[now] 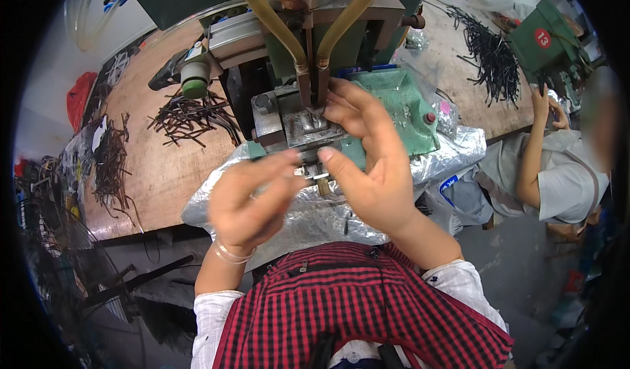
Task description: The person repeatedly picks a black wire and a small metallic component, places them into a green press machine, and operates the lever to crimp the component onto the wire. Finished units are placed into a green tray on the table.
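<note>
A machine with two upright copper-coloured electrode bars stands in front of me, two yellowish hoses running down to them. Below the bars is a metal fixture block. My right hand reaches in from the right, its fingertips beside the bars and its thumb well apart from them; I see nothing held between thumb and fingers. In front of the fixture, my left hand is smeared by motion. Its fingertips come close to small metal parts at the fixture's front, and whether it holds anything is hidden.
Dark thin strips lie in a pile left of the machine, with another bundle farther left. More dark strips lie at the back right. Silvery sheeting covers the table's front edge. At right, a co-worker sits by a green machine.
</note>
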The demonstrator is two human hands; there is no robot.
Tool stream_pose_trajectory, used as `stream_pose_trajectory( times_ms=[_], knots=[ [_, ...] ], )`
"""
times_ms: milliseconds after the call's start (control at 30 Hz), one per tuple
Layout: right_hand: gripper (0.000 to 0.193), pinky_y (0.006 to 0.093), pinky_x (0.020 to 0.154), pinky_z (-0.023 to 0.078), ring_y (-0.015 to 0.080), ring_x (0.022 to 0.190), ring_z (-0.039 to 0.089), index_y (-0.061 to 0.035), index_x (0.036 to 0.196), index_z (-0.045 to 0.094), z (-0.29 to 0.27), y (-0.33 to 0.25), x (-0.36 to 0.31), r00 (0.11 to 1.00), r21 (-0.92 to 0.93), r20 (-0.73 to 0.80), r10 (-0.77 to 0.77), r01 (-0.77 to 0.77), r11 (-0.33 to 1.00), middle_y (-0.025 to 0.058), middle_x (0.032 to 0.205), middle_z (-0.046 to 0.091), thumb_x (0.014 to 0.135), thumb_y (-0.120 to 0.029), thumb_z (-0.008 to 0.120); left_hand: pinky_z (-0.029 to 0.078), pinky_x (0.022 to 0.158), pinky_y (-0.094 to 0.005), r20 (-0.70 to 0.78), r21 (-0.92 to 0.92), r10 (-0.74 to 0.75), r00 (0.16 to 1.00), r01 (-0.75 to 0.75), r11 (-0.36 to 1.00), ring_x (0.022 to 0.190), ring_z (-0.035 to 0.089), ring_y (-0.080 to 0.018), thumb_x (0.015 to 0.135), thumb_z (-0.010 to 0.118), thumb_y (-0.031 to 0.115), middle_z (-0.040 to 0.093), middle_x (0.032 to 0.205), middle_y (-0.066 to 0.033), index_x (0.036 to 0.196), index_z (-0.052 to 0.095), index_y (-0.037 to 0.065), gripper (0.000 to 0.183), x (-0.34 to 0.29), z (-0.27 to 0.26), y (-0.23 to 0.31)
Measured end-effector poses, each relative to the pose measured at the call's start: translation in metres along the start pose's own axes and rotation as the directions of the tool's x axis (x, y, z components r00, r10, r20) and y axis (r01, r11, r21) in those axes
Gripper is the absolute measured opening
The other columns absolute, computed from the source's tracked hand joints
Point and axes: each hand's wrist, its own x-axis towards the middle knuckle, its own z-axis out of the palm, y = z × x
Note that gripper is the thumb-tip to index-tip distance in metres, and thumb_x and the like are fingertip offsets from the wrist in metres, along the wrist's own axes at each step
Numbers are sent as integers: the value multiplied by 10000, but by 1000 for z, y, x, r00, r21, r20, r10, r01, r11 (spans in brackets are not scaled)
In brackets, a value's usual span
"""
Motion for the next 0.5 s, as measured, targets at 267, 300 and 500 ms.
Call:
stream_pose_trajectory(
  times_ms=[267,300,500],
  knots=[
    [415,348,1000,491,227,1130,652,-27,1293,615,-106,71,21,910,-389,-413,-10,-167,906,134,1215,688,880,-16,651,391,451,-215,58,125,289,956,-294,948,526,560,-92,735,861,128,742,987,-118,872,675,85,235,2,37,-16],
    [384,348,988,496,232,1120,659,-28,1269,627,-124,101,14,909,-418,-415,40,-230,879,136,1205,694,885,-19,646,388,451,-214,65,122,306,950,-312,942,522,555,-88,734,861,130,743,980,-117,868,672,86,236,2,38,-16],
    [117,406,792,507,332,880,633,-75,888,710,-105,108,12,984,-845,-175,-37,-131,519,113,911,674,799,-133,758,381,445,-210,81,140,275,958,-284,948,508,549,-81,729,864,161,750,945,-114,863,681,87,239,5,34,-14]
  ],
)
